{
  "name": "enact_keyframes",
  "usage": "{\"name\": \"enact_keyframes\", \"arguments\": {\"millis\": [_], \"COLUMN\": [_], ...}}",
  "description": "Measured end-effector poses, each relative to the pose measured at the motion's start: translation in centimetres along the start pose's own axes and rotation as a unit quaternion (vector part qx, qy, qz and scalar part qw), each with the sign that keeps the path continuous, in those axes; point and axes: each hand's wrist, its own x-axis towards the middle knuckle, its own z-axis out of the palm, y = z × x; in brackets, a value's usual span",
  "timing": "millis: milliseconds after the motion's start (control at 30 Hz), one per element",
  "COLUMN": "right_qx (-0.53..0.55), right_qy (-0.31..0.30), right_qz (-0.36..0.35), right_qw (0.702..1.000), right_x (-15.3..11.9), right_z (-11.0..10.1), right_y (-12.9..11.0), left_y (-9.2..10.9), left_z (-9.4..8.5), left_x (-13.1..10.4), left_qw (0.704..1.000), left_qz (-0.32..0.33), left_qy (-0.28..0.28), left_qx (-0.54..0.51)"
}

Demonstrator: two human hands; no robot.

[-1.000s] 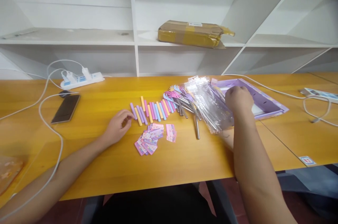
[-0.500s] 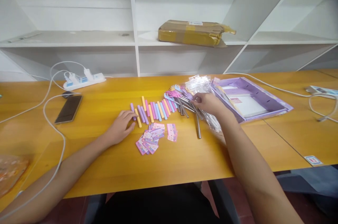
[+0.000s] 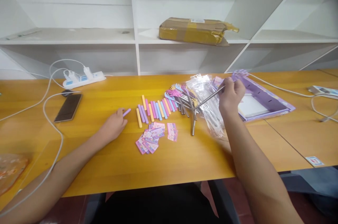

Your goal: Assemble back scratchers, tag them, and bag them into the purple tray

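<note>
My left hand [image 3: 113,125] is closed on a purple stick [image 3: 127,112], just left of a row of pastel sticks [image 3: 152,112] in yellow, purple, pink and blue. Raised over the plastic bags, my right hand [image 3: 231,93] grips a back scratcher [image 3: 211,96] near its head. Its metal rod slants down left, and the purple hand-shaped head shows blurred above my fingers. More back scratchers [image 3: 175,93] with coloured heads lie heaped beyond the row's right end. Small printed pink cards [image 3: 151,140] are scattered in front of the sticks.
Clear plastic bags [image 3: 203,90] lie between the heap and an open purple box [image 3: 269,101]. At left are a phone [image 3: 68,107], a power strip [image 3: 84,80] and loose white cables. A taped cardboard parcel [image 3: 190,31] rests on the shelf behind.
My left hand has drawn a purple stick leftward out of the row. My right hand has lifted a purple-headed back scratcher from the heap and moved right.
</note>
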Motion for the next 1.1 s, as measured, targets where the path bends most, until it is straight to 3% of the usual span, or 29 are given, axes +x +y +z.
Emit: {"name": "enact_keyframes", "arguments": {"millis": [67,133,233,333,467,733,1100], "right_qx": [0.108,0.178,0.243,0.253,0.229,0.247,0.178], "right_qy": [0.045,0.024,-0.112,-0.272,-0.378,-0.395,-0.373], "right_qz": [0.026,0.056,0.143,0.221,0.273,0.254,0.162], "right_qw": [0.993,0.982,0.953,0.902,0.854,0.848,0.896], "right_x": [0.0,-0.4,-2.0,-4.5,-7.5,-9.5,-10.7], "right_z": [0.3,0.9,2.2,3.7,5.1,5.8,5.8], "right_y": [-0.3,-0.6,-1.3,-1.7,-1.9,-2.2,-2.4], "left_y": [0.0,0.3,0.8,1.4,2.0,2.5,2.2], "left_z": [-0.5,-0.7,-0.5,-0.2,-0.2,-0.6,-0.3], "left_x": [-0.1,-0.2,-0.5,-0.9,-1.7,-2.2,-2.3], "left_qw": [1.0,0.998,0.989,0.98,0.973,0.968,0.967], "left_qz": [-0.008,0.004,0.061,0.127,0.17,0.187,0.159], "left_qy": [-0.013,0.002,0.028,0.026,0.006,-0.027,-0.024], "left_qx": [-0.015,-0.059,-0.128,-0.15,-0.155,-0.167,-0.198]}}
